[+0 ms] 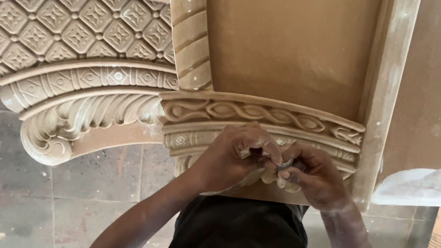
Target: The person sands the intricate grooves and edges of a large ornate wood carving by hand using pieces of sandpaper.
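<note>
A carved tan stone block (262, 114) with rope-like scrolls and leaf bands stands in front of me. My left hand (234, 156) is curled against its lower leaf band, fingers closed around a small tool that is mostly hidden. Right beside it, my right hand (312, 174) pinches a small grey piece (286, 163), likely a bit of abrasive or a tool tip, against the same carved edge. Both hands touch each other and are dusted with stone powder.
A larger curved carved piece (75, 51) with diamond lattice and a scroll end lies to the left. A flat stone panel (288, 40) rises behind the block. White carved stone (423, 185) sits at the right. Grey floor tiles (44, 200) lie below.
</note>
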`<state>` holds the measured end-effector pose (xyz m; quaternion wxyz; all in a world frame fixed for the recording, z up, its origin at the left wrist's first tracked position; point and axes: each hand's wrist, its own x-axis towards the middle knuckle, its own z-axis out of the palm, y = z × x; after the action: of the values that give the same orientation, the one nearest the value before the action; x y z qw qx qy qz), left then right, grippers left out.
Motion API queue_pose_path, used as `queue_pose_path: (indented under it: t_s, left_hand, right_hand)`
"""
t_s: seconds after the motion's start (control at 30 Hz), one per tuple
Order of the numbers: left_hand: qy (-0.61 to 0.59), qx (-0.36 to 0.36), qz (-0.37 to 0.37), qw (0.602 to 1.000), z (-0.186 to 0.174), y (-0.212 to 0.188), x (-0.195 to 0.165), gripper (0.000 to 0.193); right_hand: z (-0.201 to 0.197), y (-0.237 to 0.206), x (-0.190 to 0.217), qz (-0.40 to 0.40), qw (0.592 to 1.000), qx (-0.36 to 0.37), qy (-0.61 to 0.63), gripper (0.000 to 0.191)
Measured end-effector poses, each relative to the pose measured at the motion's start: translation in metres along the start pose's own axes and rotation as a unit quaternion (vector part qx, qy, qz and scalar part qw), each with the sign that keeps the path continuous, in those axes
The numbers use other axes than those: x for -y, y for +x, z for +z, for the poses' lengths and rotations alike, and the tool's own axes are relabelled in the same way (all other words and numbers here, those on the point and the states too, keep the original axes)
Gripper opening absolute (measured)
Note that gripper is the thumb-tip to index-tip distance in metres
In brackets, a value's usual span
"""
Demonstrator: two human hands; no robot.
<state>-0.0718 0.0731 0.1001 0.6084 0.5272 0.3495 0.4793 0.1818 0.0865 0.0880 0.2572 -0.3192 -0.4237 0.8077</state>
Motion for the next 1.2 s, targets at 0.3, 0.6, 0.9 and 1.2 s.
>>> queue_pose_path:
  t_s: [0.3, 0.6, 0.9, 1.2]
  left_hand:
    - [0.018, -0.106, -0.061, 0.992, 0.013, 0.002, -0.007, 0.018]
    - [0.109, -0.164, 0.009, 0.98, 0.013, 0.011, -0.007, 0.016]
    - [0.11, -0.14, 0.003, 0.984, 0.01, 0.013, -0.01, 0.02]
    - [0.046, -0.148, 0.002, 0.988, 0.028, 0.024, 0.016, 0.035]
  right_hand:
    - [0.035, 0.016, 0.03, -0.064, 0.871, -0.201, -0.444, 0.025]
    - [0.04, 0.035, 0.039, -0.112, 0.861, -0.181, -0.461, 0.029]
    - [0.025, 0.034, 0.029, -0.117, 0.893, -0.16, -0.403, 0.025]
    - [0.004, 0.022, 0.033, -0.123, 0.875, -0.182, -0.431, 0.026]
